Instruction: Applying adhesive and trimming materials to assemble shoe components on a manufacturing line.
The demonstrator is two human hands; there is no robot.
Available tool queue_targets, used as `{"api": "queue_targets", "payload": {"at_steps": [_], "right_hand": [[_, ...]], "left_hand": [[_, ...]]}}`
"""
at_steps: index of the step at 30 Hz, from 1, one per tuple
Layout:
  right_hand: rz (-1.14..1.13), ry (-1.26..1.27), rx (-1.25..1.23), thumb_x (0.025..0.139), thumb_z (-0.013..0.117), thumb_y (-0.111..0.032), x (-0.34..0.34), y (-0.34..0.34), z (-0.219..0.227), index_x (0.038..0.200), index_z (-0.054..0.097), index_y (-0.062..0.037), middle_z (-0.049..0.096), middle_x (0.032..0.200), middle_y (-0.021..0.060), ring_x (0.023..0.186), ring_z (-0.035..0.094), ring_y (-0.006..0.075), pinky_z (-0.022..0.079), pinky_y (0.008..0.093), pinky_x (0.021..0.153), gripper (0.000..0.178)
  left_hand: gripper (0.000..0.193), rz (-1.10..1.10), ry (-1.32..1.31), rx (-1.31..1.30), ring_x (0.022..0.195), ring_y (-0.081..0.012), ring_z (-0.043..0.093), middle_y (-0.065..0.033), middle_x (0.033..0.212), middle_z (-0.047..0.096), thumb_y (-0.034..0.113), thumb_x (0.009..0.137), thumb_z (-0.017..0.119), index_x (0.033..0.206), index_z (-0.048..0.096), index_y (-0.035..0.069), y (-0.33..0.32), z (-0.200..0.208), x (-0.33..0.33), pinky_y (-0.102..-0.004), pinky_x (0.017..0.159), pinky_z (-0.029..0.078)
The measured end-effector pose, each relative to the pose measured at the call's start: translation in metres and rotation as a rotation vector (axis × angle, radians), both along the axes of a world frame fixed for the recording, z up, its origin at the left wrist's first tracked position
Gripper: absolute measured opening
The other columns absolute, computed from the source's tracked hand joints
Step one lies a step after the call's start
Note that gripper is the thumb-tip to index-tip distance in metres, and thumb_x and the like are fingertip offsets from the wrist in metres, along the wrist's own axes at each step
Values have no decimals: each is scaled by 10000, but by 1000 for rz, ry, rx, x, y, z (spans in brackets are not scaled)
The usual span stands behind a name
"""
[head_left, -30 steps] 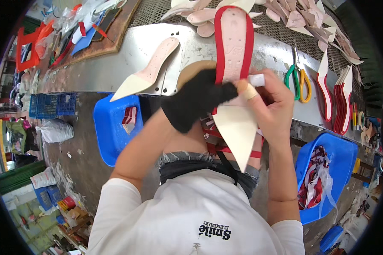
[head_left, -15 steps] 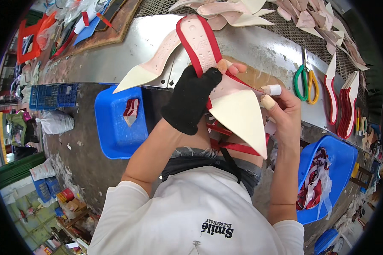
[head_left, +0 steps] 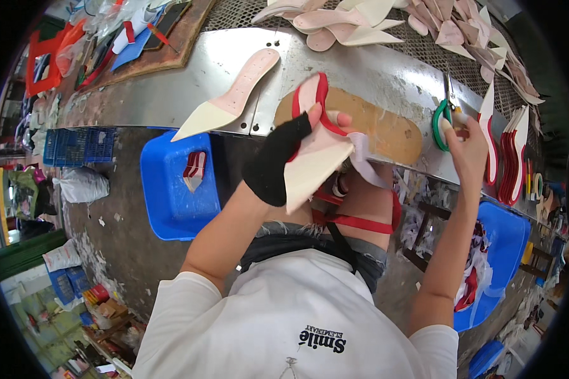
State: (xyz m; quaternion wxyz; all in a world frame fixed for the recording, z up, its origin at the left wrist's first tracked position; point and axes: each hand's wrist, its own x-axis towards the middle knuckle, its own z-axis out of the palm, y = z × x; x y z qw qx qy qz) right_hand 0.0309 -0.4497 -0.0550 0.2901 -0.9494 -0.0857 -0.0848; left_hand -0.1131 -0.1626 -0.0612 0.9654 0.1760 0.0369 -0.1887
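My left hand (head_left: 270, 161), in a black fingerless glove, grips a pointed shoe insole (head_left: 317, 156). Red binding edges its heel part, and its cream toe end tilts down toward my lap. A pale lilac tape end (head_left: 362, 161) hangs from the insole's right side. On the right, the curled fingers of my right hand (head_left: 466, 150) close over the handles of the scissors (head_left: 440, 128); the green loop shows, while the yellow one is mostly covered. White tape wraps a fingertip and the thumb. Across my lap runs a red strip (head_left: 363, 223).
An unbound insole (head_left: 234, 95) lies on the metal table (head_left: 196, 72), left of a brown board (head_left: 392, 129). Red-edged insoles (head_left: 515, 155) stack at the right; pale ones (head_left: 344, 22) pile on mesh behind. Blue tubs (head_left: 164, 211) flank my legs, one holding red scraps (head_left: 468, 290).
My right hand has left the insole's edge and moved right to the scissors. My left hand has tilted and turned the insole, and the pale tape end now hangs loose.
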Motion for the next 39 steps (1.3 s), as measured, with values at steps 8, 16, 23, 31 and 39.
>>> {"api": "queue_targets", "payload": {"at_steps": [8, 16, 23, 31, 39], "right_hand": [[-45, 63, -319, 665, 671, -269, 38, -39, -31, 906, 599, 59, 634, 825, 215, 756, 619, 361, 495, 424, 686, 413], [289, 565, 845, 651, 804, -144, -129, 20, -7, 1120, 500, -24, 566, 893, 10, 779, 523, 94, 427, 239, 681, 572], [294, 553, 700, 626, 826, -145, -157, 53, -12, 976, 497, -13, 584, 809, 39, 733, 534, 96, 441, 246, 671, 498], [259, 537, 705, 692, 774, -108, -147, 44, -16, 984, 532, -30, 551, 799, -32, 704, 505, 44, 396, 193, 623, 387], [191, -121, -37, 725, 763, -227, -71, 21, 10, 861, 576, 13, 533, 577, 102, 488, 516, 182, 405, 319, 492, 333]], "left_hand": [[382, 14, -53, -285, 1089, -387, 567, -221, 1259, 482, 410, 948, 479, 1055, 518, 45, -33, -5, -3, -414, 875, 529], [265, 490, 163, -221, 1077, -259, 577, -126, 1066, 583, 314, 937, 549, 969, 542, 51, -35, -16, 9, -364, 934, 504], [221, 510, 211, -233, 995, -238, 606, -82, 963, 595, 282, 918, 585, 957, 545, 68, -33, -18, 11, -348, 865, 538], [291, 340, 85, 40, 1035, -241, 612, -203, 1151, 590, 297, 952, 512, 1007, 549, 14, -27, -13, 10, -337, 843, 537], [190, 482, 58, 734, 760, -105, 600, -19, 875, 625, 166, 843, 693, 962, 602, 49, -32, -11, 20, -250, 667, 495]]}}
